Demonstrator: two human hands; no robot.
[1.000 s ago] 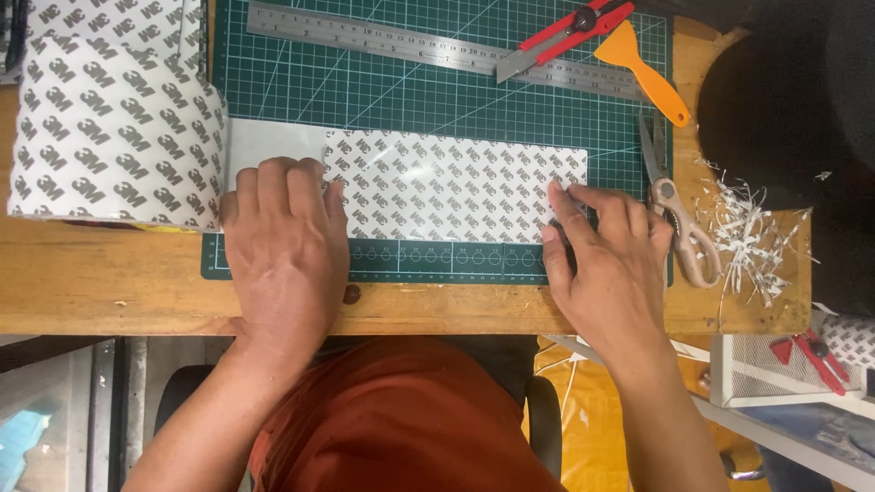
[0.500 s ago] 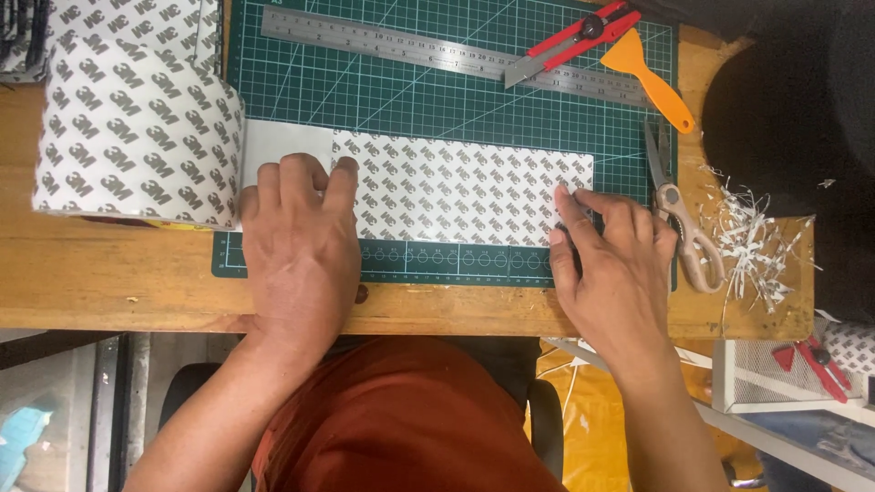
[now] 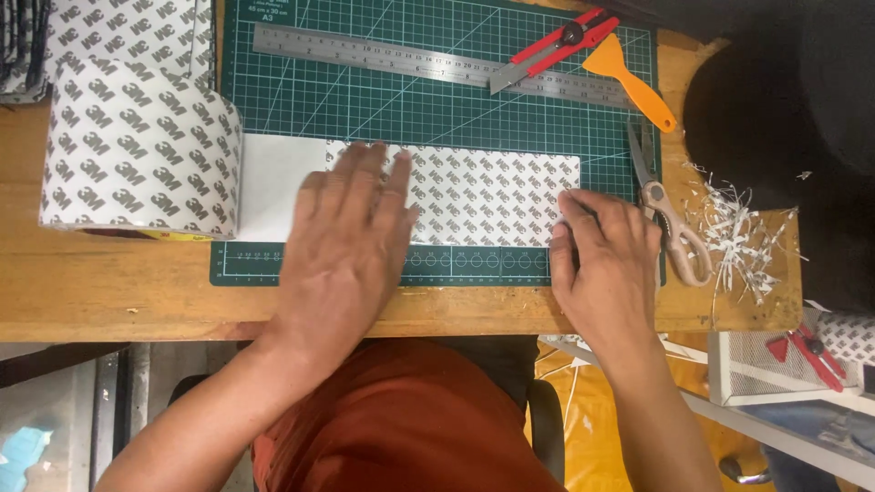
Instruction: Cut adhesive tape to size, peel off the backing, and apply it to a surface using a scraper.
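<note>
Two flat, open hands, left hand (image 3: 351, 241) and right hand (image 3: 606, 260), press the patterned adhesive sheet (image 3: 483, 196) smooth; next, firm strokes toward 3 o'clock.

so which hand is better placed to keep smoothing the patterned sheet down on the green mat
Probably left. The left hand lies flat on the patterned white sheet over the green cutting mat, while the right hand only pins its right corner.

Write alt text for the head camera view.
A person's left hand presses flat on a patterned white adhesive sheet lying on a green cutting mat, while the right hand pins its right corner. A wide patterned tape roll sits left; a steel ruler, red utility knife, orange scraper and scissors lie nearby.
</note>
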